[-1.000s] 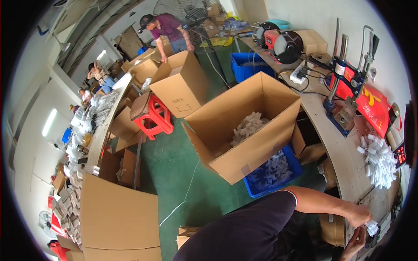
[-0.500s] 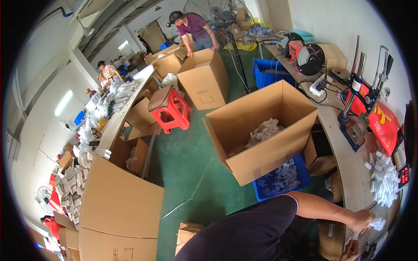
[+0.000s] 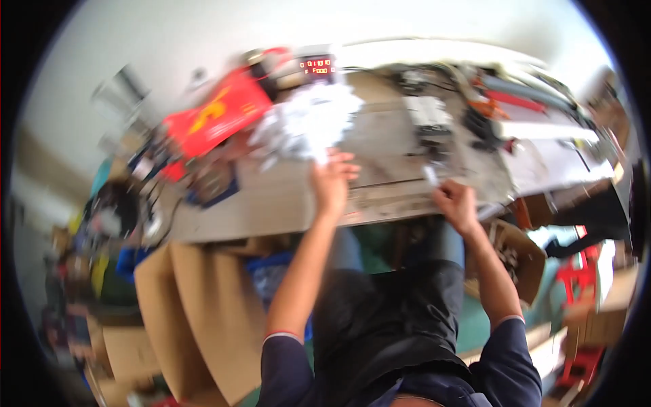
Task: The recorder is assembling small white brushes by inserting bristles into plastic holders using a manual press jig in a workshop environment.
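Note:
A heap of small white plastic-looking pieces [image 3: 308,119] lies at the back of the workbench [image 3: 386,146]; motion blur hides their exact shape. My left hand [image 3: 330,182] is at the near edge of this heap with its fingers apart, and one white piece lies close to the fingertips. Further right, over the bench's front part, my right hand [image 3: 459,203] is closed, its thumb and fingers pinching a small white piece [image 3: 432,175] that points away from me. Just beyond that piece sits a small bench device with a pale block on top [image 3: 428,115].
Behind the heap stands a red digital display [image 3: 317,66]. A red bag [image 3: 220,112] and a blurred hand press [image 3: 213,183] are to the left. A large cardboard box [image 3: 203,319] and a blue bin [image 3: 271,275] stand below the bench; another carton [image 3: 519,261] is at right.
My view has swung from the room to the bench. Both forearms now show; my left hand is at the heap, and my right hand is near the small device.

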`<state>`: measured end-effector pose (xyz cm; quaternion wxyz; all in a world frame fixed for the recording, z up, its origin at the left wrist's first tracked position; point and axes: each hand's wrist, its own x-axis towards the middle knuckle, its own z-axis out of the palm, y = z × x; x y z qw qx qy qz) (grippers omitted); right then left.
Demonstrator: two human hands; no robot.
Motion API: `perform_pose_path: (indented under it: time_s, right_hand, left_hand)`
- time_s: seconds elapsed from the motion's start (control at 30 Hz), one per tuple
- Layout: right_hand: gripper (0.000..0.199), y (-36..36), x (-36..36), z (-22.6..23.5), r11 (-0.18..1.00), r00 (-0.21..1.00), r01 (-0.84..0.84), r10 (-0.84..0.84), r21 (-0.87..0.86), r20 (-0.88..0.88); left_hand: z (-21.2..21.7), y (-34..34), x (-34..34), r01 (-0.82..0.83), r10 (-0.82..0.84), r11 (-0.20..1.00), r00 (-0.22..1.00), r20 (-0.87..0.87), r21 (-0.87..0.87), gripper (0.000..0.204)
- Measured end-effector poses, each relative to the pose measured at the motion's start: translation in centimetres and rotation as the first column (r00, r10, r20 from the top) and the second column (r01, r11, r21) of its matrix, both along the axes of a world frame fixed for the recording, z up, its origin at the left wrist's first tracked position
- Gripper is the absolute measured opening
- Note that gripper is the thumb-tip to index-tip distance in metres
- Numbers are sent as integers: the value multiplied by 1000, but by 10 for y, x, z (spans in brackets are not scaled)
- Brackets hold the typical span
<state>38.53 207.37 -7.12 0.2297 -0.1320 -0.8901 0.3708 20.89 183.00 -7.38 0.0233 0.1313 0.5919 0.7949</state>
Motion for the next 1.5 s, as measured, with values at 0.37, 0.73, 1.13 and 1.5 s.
perform_pose_path:
  time_s: [0.37, 0.73, 1.13, 1.5]
  right_hand:
    - [18, 41, -26, 0, 958, 959, 281, -278, -57, 59]
    - [17, 28, -52, -4, 912, 912, 410, -408, -31, 50]
    - [18, 18, -56, -9, 866, 866, 500, -500, 10, 23]
    - [24, 23, -58, 0, 869, 869, 495, -494, -20, 46]
  left_hand:
    - [5, 105, -26, 11, -59, 966, 982, -177, -258, 23]
    - [2, 100, -34, 66, -89, 977, 990, -107, -204, 25]
    - [-3, 101, -34, -139, 54, 942, 961, -272, -304, 21]
    - [1, 104, -28, -225, 40, 865, 922, -386, -449, 22]
